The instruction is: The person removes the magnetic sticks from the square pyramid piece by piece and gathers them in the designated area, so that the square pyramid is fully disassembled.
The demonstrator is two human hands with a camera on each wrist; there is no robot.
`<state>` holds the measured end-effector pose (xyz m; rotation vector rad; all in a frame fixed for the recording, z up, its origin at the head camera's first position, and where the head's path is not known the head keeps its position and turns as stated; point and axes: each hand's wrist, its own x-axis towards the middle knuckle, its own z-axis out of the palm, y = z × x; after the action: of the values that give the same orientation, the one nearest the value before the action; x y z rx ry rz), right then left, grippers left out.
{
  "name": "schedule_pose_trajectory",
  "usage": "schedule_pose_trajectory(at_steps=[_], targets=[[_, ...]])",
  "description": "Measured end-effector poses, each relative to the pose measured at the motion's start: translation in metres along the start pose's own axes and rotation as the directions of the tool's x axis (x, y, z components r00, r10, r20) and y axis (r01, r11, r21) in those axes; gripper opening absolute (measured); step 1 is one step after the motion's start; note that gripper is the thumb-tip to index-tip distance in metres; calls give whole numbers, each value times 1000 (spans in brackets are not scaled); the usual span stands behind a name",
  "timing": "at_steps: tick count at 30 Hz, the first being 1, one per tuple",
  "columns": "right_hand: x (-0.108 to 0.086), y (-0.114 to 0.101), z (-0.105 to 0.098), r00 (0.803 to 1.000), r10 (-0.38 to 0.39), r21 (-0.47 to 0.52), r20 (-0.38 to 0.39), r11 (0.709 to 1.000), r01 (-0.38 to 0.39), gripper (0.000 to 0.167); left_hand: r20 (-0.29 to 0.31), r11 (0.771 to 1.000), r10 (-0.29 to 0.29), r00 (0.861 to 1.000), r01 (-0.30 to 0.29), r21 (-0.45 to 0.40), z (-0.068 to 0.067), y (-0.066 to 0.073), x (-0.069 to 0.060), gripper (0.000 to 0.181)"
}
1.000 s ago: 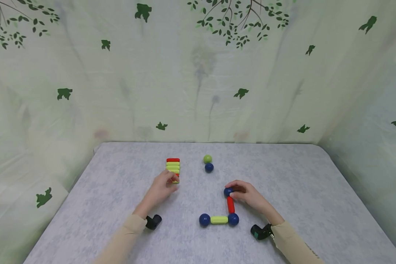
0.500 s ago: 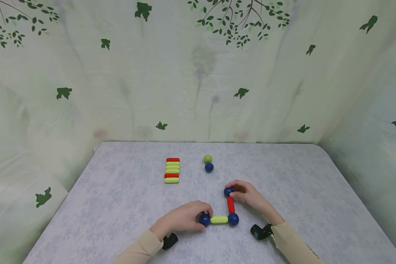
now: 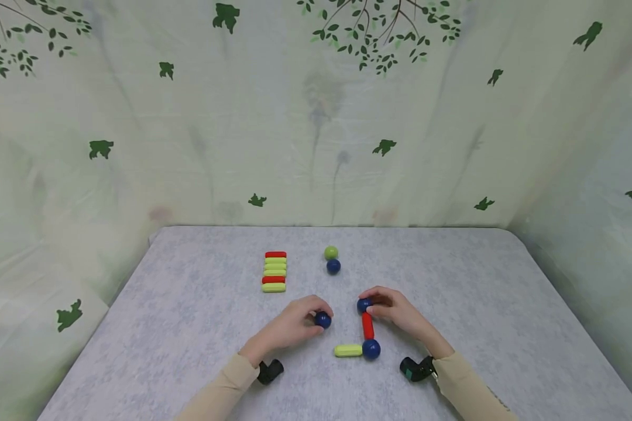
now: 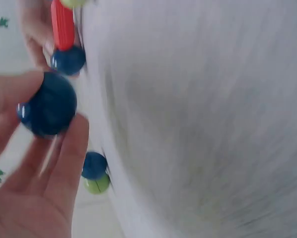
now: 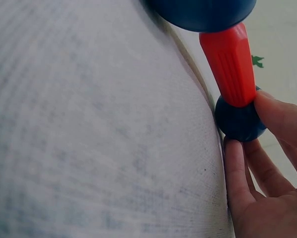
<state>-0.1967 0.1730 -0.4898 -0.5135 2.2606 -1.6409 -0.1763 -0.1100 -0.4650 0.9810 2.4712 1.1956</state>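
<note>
In the head view my left hand (image 3: 293,323) holds a loose dark blue ball (image 3: 323,319) between thumb and fingers, left of the joined pieces. The left wrist view shows the same blue ball (image 4: 50,105) gripped by the fingertips. My right hand (image 3: 398,313) pinches another blue ball (image 3: 364,305) at the far end of a red rod (image 3: 368,325). That rod's near end meets a corner blue ball (image 3: 371,349). From the corner ball a yellow-green rod (image 3: 348,350) points left, its left end bare. The right wrist view shows thumb and fingers around the far blue ball (image 5: 240,119).
At the back left lies a row of red and yellow-green rods (image 3: 274,272), side by side. Right of them a green ball (image 3: 331,252) touches a blue ball (image 3: 333,266). All rest on a grey cloth-covered table (image 3: 453,275), with a leaf-printed curtain (image 3: 274,117) behind.
My left hand came from the rod row to the ball at the yellow-green rod's left end, then pulled it off and moved it away from me. The right hand has stayed still.
</note>
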Motion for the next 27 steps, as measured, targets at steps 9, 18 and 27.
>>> schedule_pose_trajectory(at_steps=[9, 18, 27], targets=[[-3, -10, -1, 1000, -3, 1, 11, 1000, 3, 28, -317, 979, -201, 927, 177, -104, -13, -14, 34, 27], [1, -2, 0, 1000, 8, 2, 13, 1000, -8, 29, -406, 933, -361, 840, 334, -138, -20, -36, 73, 26], [1, 0, -1, 1000, 7, -3, -2, 1000, -7, 29, -453, 944, -320, 832, 322, -75, -21, -43, 93, 27]])
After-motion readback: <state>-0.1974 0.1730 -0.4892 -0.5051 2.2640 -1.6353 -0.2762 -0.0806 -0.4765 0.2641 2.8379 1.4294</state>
